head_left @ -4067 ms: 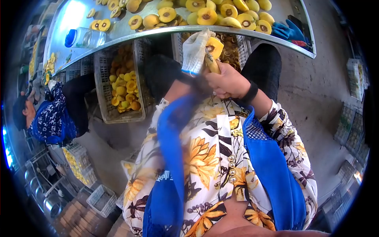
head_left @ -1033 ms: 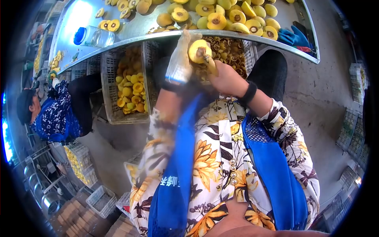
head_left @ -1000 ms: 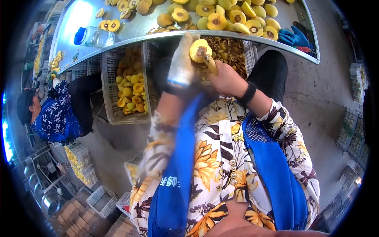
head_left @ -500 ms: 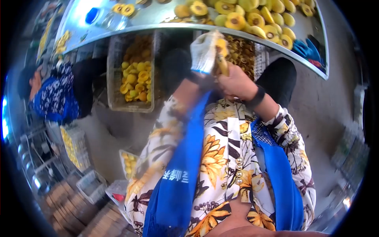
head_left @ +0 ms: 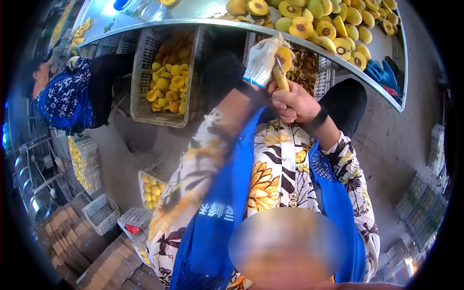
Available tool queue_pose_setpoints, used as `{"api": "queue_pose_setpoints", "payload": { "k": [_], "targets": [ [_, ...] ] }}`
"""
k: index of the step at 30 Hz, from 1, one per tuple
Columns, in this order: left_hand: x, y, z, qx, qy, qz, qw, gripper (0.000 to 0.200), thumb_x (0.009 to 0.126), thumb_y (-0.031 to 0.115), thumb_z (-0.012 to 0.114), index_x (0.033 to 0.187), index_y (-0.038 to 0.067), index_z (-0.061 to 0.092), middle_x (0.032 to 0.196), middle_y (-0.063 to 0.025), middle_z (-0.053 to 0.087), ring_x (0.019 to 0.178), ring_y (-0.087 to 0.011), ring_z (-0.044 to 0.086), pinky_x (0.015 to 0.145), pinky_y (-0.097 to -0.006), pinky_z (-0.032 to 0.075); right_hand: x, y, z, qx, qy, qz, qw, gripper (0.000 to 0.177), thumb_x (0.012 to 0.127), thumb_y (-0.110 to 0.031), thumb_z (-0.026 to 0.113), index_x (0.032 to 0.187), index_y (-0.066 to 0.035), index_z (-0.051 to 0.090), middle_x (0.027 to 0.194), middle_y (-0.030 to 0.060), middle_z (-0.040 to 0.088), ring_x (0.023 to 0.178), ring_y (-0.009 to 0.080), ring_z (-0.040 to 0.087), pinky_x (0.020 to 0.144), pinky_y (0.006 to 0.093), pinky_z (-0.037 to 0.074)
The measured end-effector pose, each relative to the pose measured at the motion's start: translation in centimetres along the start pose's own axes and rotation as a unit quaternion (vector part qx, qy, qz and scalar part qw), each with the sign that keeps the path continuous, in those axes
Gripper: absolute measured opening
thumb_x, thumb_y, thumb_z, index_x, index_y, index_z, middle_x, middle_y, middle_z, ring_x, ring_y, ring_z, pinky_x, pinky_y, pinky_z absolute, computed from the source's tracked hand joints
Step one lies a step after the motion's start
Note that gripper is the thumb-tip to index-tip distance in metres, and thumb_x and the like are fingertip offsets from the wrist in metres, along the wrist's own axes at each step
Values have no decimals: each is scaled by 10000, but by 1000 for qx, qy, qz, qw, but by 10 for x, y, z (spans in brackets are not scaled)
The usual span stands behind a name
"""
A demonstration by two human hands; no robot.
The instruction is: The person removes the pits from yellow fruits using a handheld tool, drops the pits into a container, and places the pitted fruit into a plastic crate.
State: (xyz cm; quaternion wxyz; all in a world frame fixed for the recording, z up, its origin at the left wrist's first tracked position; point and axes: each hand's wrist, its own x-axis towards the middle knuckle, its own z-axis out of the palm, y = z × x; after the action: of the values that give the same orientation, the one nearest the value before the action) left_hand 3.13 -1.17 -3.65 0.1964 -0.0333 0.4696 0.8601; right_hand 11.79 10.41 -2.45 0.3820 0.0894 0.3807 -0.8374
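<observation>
My left hand (head_left: 263,62), in a white knitted glove with a blue cuff edge, is closed around a yellow peach half (head_left: 284,59) just below the table edge. My bare right hand (head_left: 295,102) is wrapped around the pale wooden handle of a pitting tool (head_left: 281,79). Its narrow metal tip touches the cut face of the peach, and its exact shape is hard to make out. Beneath both hands stands a crate holding brown pits and scraps (head_left: 303,67). Many peach halves (head_left: 326,30) are heaped on the metal table above.
A crate of yellow peach halves (head_left: 169,87) stands on the floor to the left. Blue gloves (head_left: 379,72) lie at the table's right corner, a clear bottle (head_left: 147,8) at its left. Another person (head_left: 63,99) sits at far left. Stacked crates (head_left: 84,162) are behind.
The view has shifted, so the table sits higher on the left. Both hands stay together; the tool's metal tip now shows against the peach half.
</observation>
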Motion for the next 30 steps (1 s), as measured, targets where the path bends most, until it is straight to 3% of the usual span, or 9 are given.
{"api": "queue_pose_setpoints", "payload": {
  "k": [5,9,11,12,13,18,23,27,30],
  "targets": [
    [23,-7,-34,-130,38,-16,991,249,900,303,545,901,54,564,749,-96,617,643,-192,603,463,-276,466,-4,-6,-16,94,-132,-89,983,176,887,-38,462,1056,-62,423,585,-5,391,341,39,279,299,196,231],
    [-2,54,-97,-89,118,17,989,167,861,191,599,932,45,557,870,-60,605,772,-160,600,661,-295,511,-8,-18,-31,-148,113,5,983,188,866,-66,511,1044,-48,454,607,-2,441,357,47,336,321,203,279],
    [-3,69,-129,267,343,100,895,306,840,320,615,956,37,631,957,-108,631,843,-203,618,722,-333,517,-4,-8,-52,-270,208,9,940,200,836,-85,546,1008,-32,458,588,6,458,366,66,374,328,220,303],
    [2,77,-150,509,358,222,750,309,795,325,645,945,55,649,1008,-116,623,868,-251,609,739,-371,511,0,4,-65,-329,253,13,910,209,822,-94,563,990,-23,460,579,10,466,371,76,393,332,228,315],
    [10,85,-163,701,343,325,535,315,751,330,675,935,74,668,1060,-124,615,892,-298,599,755,-409,504,5,10,-72,-386,296,18,873,221,807,-104,580,972,-15,462,570,13,474,375,86,411,336,236,327],
    [87,96,-76,774,113,254,568,473,760,405,607,1142,126,596,1250,-118,527,1132,-299,513,934,-387,427,10,5,-56,-402,297,-18,866,377,758,-210,618,1020,30,492,687,118,590,460,180,542,414,307,446],
    [177,62,-59,864,-7,83,497,632,699,430,666,1236,129,526,1323,-157,467,1202,-321,467,970,-424,413,-4,10,-71,-313,246,-34,917,257,792,-82,584,1000,4,459,583,33,501,382,97,424,330,245,319],
    [161,78,-47,802,98,66,585,579,677,283,702,1205,92,559,1117,-165,611,1104,-304,552,921,-394,450,-18,13,-69,-386,238,-16,891,253,791,-87,586,999,16,487,665,141,562,437,221,511,400,332,401],
    [130,84,-55,290,104,98,946,385,813,325,635,1007,-5,591,741,-107,638,621,-201,640,490,-249,485,2,36,-91,-701,351,-52,619,261,778,-170,630,945,1,524,743,258,589,665,415,590,602,447,470]
  ]
}}
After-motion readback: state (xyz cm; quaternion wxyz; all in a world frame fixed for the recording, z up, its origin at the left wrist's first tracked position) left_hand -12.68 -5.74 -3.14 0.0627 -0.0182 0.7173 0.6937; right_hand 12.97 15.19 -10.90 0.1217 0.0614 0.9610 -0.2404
